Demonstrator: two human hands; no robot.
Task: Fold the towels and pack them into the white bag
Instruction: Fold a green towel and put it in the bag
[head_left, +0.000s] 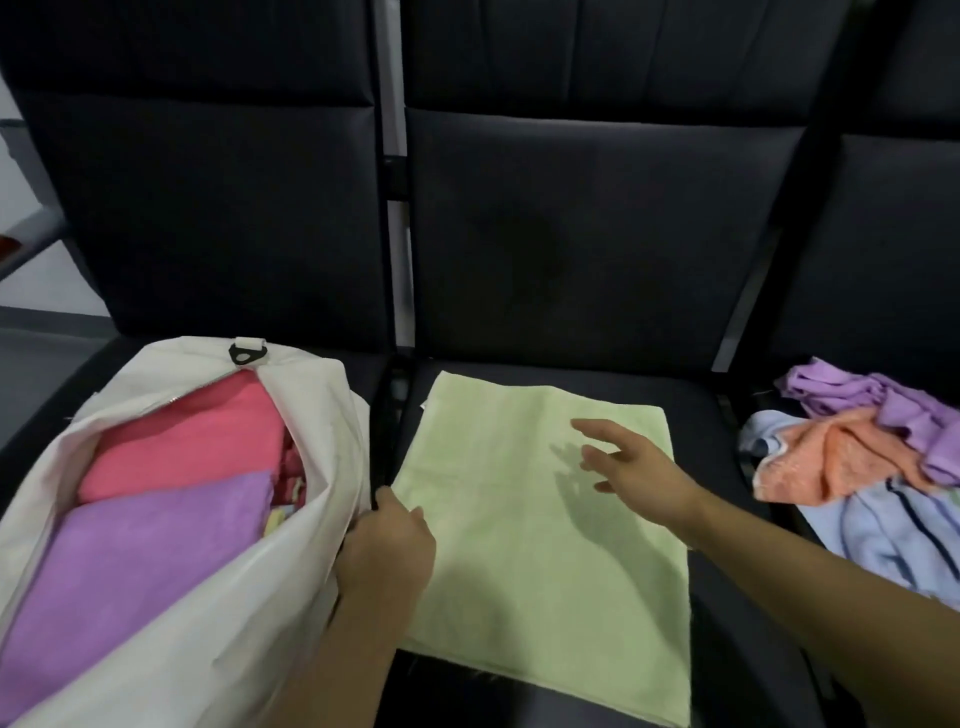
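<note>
Lying flat on the middle black seat (597, 249), green towel (540, 530) is spread out, unfolded. Left hand (387, 545) curls onto the towel's left edge, right beside the white bag (218, 613); can't tell if it actually pinches cloth. Right hand (623, 462) hovers above the towel, fingers spread wide. Bag sits open on the left seat, pink towel (192, 436) and purple towel (135, 566) inside. Loose pile of towels (862, 457) on right seat.

No text, label, brand or number can be read anywhere.
</note>
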